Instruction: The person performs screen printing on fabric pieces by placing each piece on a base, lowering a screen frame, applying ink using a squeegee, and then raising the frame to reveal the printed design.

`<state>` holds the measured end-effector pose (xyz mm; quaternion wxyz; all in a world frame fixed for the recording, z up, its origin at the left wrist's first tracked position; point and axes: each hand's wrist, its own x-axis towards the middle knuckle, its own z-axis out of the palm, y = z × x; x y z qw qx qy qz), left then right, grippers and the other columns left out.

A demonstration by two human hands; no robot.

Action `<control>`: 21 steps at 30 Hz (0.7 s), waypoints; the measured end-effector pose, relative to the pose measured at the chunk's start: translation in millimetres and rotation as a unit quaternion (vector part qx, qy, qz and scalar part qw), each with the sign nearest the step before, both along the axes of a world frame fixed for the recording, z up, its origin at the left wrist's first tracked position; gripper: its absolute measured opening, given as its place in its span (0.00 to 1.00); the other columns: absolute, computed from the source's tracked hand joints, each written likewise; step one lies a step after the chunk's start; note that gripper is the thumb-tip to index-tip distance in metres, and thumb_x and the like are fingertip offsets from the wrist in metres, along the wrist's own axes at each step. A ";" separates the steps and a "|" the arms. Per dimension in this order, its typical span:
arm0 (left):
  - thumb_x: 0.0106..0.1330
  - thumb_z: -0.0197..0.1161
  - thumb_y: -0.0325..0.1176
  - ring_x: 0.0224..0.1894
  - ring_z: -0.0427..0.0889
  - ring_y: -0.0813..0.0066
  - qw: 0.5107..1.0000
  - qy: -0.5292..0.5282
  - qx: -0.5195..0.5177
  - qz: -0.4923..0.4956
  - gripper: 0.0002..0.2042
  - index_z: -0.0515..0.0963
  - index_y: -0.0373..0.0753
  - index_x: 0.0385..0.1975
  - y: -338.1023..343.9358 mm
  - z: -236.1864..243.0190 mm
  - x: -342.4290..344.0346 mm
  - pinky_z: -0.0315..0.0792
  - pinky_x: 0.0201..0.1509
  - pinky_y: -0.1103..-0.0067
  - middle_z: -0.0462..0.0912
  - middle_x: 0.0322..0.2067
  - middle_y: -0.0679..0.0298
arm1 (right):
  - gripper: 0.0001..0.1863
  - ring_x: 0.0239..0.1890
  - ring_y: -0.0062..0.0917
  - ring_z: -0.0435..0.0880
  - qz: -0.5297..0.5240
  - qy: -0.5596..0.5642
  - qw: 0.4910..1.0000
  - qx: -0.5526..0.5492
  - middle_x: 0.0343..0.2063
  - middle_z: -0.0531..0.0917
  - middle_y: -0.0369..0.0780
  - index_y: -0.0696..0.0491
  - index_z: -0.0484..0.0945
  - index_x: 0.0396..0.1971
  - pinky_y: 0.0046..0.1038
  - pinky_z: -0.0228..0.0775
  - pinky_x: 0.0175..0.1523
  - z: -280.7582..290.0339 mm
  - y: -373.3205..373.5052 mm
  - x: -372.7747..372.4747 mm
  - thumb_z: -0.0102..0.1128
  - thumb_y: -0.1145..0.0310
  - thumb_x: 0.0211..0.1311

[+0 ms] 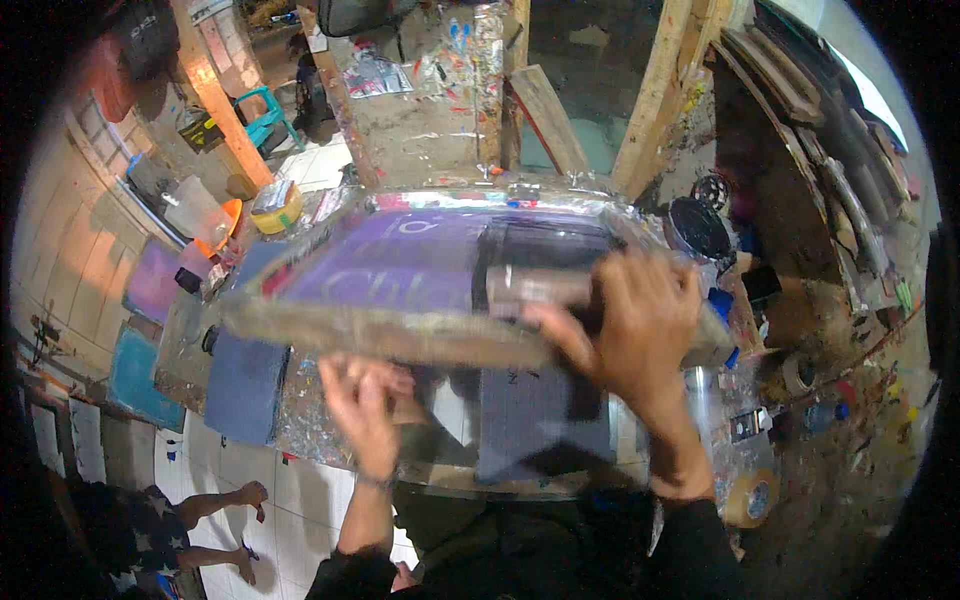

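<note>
Two bare hands were at work on a wood-framed printing screen with purple mesh, set over the middle of a paint-spattered counter. The right hand gripped a squeegee at the mesh's blackened right side; the left hand, fingers loosely spread, was just below the frame's near rail, contact unclear. One dark sheet lay toward the counter's near left corner.
</note>
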<state>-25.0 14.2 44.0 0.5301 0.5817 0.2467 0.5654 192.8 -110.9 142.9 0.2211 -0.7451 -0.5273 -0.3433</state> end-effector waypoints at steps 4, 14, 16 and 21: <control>0.60 0.68 0.41 0.39 0.82 0.59 0.909 0.291 0.299 -0.020 0.23 0.71 0.34 0.49 72.4 -30.5 117.3 0.75 0.43 0.67 0.79 0.45 0.53 | 0.33 0.31 0.39 0.82 -0.007 -0.007 1.000 0.002 0.23 0.81 0.44 0.55 0.78 0.24 0.41 0.68 0.40 72.6 45.1 43.6 0.61 0.33 0.52; 0.60 0.64 0.30 0.72 0.53 0.45 0.794 0.476 0.378 0.007 0.18 0.82 0.43 0.51 63.7 -117.0 84.6 0.51 0.73 0.55 0.55 0.71 0.48 | 0.44 0.44 0.46 0.85 -0.008 0.135 0.979 -0.151 0.38 0.85 0.53 0.57 0.86 0.35 0.42 0.75 0.52 150.2 87.1 108.4 0.46 0.26 0.54; 0.62 0.61 0.27 0.71 0.57 0.45 0.794 0.495 0.327 0.133 0.17 0.80 0.39 0.52 52.3 -89.3 12.1 0.50 0.74 0.57 0.56 0.70 0.44 | 0.47 0.42 0.49 0.85 0.018 0.113 0.988 -0.103 0.36 0.85 0.55 0.60 0.85 0.33 0.42 0.75 0.52 155.9 102.8 120.4 0.46 0.24 0.52; 0.66 0.58 0.32 0.70 0.57 0.45 0.654 0.567 0.247 0.435 0.22 0.72 0.31 0.59 121.9 -41.9 -170.9 0.55 0.71 0.58 0.56 0.69 0.43 | 0.44 0.31 0.33 0.85 -0.036 0.190 0.948 -0.254 0.23 0.84 0.46 0.57 0.83 0.23 0.35 0.74 0.37 194.5 110.5 110.7 0.42 0.25 0.58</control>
